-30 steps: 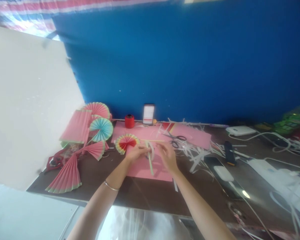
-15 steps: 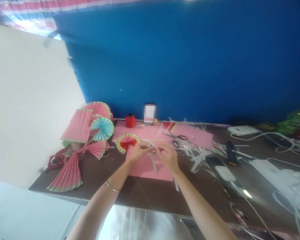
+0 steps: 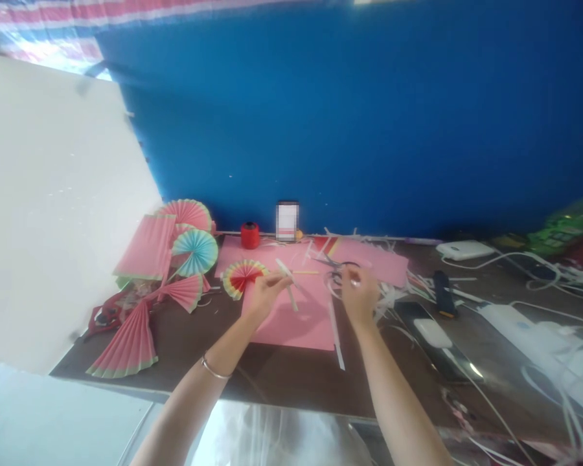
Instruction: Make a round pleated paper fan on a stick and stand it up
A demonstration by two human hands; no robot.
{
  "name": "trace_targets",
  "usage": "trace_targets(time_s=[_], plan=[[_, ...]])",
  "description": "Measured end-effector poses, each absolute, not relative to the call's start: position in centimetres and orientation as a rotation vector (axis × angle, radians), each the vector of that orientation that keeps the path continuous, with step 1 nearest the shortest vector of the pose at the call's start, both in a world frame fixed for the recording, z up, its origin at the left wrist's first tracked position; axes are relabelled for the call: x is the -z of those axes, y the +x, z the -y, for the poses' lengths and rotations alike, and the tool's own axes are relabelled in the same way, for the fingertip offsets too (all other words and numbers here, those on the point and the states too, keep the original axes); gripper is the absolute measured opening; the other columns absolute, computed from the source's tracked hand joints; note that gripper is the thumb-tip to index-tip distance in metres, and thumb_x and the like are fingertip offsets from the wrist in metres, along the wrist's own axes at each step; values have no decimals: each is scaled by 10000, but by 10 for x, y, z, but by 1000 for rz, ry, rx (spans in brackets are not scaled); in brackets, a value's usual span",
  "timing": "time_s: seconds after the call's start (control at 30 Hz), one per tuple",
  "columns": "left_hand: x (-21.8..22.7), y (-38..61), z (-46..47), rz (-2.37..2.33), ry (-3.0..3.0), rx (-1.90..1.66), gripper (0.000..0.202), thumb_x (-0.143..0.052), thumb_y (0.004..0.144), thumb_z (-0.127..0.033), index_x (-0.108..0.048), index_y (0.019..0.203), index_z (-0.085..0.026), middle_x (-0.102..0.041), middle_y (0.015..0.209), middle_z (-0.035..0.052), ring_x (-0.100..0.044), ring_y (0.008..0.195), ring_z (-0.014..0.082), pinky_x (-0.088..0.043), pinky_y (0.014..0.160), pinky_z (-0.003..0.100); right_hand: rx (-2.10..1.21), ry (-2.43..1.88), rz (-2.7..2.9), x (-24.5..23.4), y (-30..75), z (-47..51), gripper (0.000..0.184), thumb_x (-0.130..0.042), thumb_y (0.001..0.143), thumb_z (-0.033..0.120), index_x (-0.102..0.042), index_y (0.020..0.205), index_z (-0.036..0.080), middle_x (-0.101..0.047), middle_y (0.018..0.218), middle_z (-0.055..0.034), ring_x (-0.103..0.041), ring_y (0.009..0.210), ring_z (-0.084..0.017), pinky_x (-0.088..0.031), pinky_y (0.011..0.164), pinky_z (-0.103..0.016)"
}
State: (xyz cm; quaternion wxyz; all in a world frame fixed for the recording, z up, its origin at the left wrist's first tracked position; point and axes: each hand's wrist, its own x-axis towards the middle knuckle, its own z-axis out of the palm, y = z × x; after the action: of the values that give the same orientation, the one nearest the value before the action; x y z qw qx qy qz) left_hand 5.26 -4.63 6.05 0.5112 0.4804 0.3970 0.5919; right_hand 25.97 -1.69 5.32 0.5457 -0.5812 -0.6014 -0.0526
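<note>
My left hand [image 3: 271, 291] pinches a narrow pale strip [image 3: 293, 301] between thumb and fingertips, above a pink sheet [image 3: 286, 330]. Close to that hand lies a small red, yellow and pale green pleated paper fan [image 3: 243, 278]. Over to the right, my right hand [image 3: 360, 294] is closed, with its fingertips together. A bit of white shows by its fingers, but I cannot tell what it is. Dark-handled scissors [image 3: 334, 278] lie right beside it, partly hidden; I cannot tell whether the hand touches them.
Pink pleated fans [image 3: 131, 343] and a blue fan [image 3: 197, 252] lie at left. A red thread spool [image 3: 249, 235] and a blurred-out upright object [image 3: 287, 221] stand near the blue wall. White paper scraps, a phone [image 3: 459, 362], a power strip [image 3: 510, 330] and cables crowd the right.
My hands have come apart. The right hand has moved right, to the scissors, while the left keeps the pale strip, which is now slightly higher and tilted.
</note>
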Motion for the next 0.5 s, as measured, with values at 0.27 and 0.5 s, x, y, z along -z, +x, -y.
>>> trace_targets(time_s=[0.27, 0.5], plan=[[-65, 64, 62, -942, 1704, -1489, 183, -591, 772, -333, -734, 801, -223, -680, 924, 86, -597, 912, 238, -441, 859, 353, 47, -1417, 1436, -55, 262, 18, 311, -379, 859, 356, -625, 911, 173, -649, 830, -119, -559, 909, -277, -329, 935, -488], [-57, 65, 60, -847, 1972, -1268, 234, -524, 810, -287, -717, 923, -217, -670, 1033, 104, -602, 977, 240, -434, 897, 340, -700, -924, 1684, -75, 223, 44, 221, -536, 819, 404, -688, 896, 264, -660, 987, -46, -583, 938, -225, -432, 873, -380]])
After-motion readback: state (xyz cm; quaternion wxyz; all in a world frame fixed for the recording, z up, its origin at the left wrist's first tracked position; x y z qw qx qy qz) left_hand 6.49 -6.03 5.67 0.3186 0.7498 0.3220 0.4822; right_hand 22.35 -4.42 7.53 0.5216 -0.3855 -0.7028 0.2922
